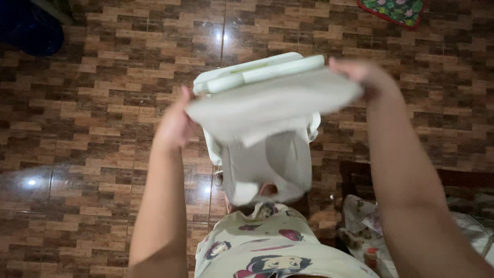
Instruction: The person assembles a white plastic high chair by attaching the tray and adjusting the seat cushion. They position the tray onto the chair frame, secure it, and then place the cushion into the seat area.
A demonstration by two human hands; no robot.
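Your left hand (175,123) and right hand (360,72) each pinch a top corner of the pale garment (267,128), spread above the white plastic chair (257,72). Judged light and limp, it sags between grips; hold it by the corners.

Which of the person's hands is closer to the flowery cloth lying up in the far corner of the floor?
Right. The right hand grips the grey garment just below the red-edged floral cloth; the left hand holds its opposite edge, much farther away.
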